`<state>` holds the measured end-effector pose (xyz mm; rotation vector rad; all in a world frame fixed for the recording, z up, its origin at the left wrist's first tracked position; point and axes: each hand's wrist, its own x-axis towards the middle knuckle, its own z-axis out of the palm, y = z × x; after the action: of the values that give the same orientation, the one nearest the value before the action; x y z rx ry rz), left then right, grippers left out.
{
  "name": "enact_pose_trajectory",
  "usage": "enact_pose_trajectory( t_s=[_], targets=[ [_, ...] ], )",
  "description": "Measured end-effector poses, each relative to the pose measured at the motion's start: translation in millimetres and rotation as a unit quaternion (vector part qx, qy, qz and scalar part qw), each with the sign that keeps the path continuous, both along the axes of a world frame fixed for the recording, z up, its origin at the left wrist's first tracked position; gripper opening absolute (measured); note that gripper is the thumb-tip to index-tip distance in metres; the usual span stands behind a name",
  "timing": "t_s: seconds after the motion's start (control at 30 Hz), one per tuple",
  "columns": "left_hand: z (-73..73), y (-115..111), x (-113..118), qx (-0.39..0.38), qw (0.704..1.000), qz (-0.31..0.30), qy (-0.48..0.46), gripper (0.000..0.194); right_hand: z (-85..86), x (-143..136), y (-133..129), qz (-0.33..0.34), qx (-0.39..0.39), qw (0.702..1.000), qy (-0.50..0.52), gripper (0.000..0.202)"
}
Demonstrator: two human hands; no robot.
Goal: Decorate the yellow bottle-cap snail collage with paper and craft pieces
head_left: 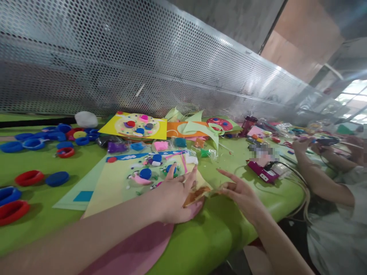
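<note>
My left hand [174, 196] lies over the right part of a pale yellow paper picture [106, 183], fingers spread. Blue discs, pink shapes and small green pieces, apparently modelling clay, decorate this sheet, and a blue strip with white shapes runs along its top. Beside the left hand, near the sheet's right corner, is an orange-brown patch [197, 195], partly hidden. Just right of that corner is my right hand [242, 193], its index finger stretched out and the other fingers bent together around something small and blurred.
Red and blue rings and lids [30, 178] lie at the left. Small wrapped clay pieces [161, 146] line the sheet's far side. A purple power strip [262, 172] with cables sits at the right, near another person's arm [315, 175]. A perforated metal screen [129, 61] stands behind.
</note>
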<state>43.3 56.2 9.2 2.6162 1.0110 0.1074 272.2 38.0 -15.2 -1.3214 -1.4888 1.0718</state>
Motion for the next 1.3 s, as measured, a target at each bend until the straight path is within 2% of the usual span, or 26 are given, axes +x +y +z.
enact_pose_trajectory(
  t_s=[0.1,0.17,0.23,0.3,0.4,0.47,0.57,0.67,0.73,0.83,0.97,1.2,1.3],
  targets=[
    [-1.1,2.8,-1.7,-0.011,1.000,0.000,-0.007,0.079,14.5,-1.8,-5.0,-0.002,0.014,0.998,0.069,0.068],
    [2.7,10.0,-7.1,-0.048,0.999,-0.021,0.002,0.078,19.7,-12.9,-12.7,0.026,0.042,0.998,0.044,0.060],
    [11.1,19.4,-16.7,-0.061,0.997,-0.042,-0.007,0.081,20.9,-29.3,-22.3,0.082,0.069,0.994,-0.012,0.052],
    [21.8,26.3,-30.0,-0.019,0.998,-0.011,-0.055,0.082,20.2,-46.7,-31.0,0.134,0.105,0.983,-0.068,0.048],
    [30.3,23.9,-55.4,0.057,0.989,0.078,-0.109,0.072,21.4,-68.0,-37.0,0.224,0.139,0.955,-0.139,0.051],
    [24.9,14.3,-75.3,0.080,0.986,0.114,-0.096,0.066,24.1,-78.8,-34.7,0.281,0.139,0.935,-0.166,0.054],
    [4.0,-2.0,-106.0,0.074,0.980,0.165,-0.083,0.058,27.0,-92.4,-25.4,0.330,0.133,0.916,-0.185,0.053],
    [-15.5,-8.1,-130.5,0.090,0.952,0.253,-0.151,0.051,26.6,-102.9,-16.6,0.338,0.131,0.908,-0.210,0.055],
    [-22.2,-4.6,-140.6,0.119,0.931,0.289,-0.188,0.048,25.8,-107.5,-13.3,0.330,0.136,0.902,-0.242,0.057],
    [-25.8,6.2,-148.2,0.163,0.930,0.275,-0.183,0.048,24.8,-111.2,-11.6,0.335,0.134,0.894,-0.265,0.056],
    [-28.5,15.1,-151.3,0.193,0.937,0.247,-0.153,0.051,20.7,-112.0,-11.0,0.337,0.137,0.898,-0.246,0.053],
    [-33.0,11.4,-146.9,0.232,0.944,0.230,-0.042,0.043,7.4,-102.3,-13.3,0.307,0.178,0.905,-0.237,0.053],
    [-34.6,11.0,-145.3,0.237,0.943,0.232,-0.031,0.044,7.3,-97.7,-16.5,0.305,0.207,0.884,-0.286,0.055]
  ],
)
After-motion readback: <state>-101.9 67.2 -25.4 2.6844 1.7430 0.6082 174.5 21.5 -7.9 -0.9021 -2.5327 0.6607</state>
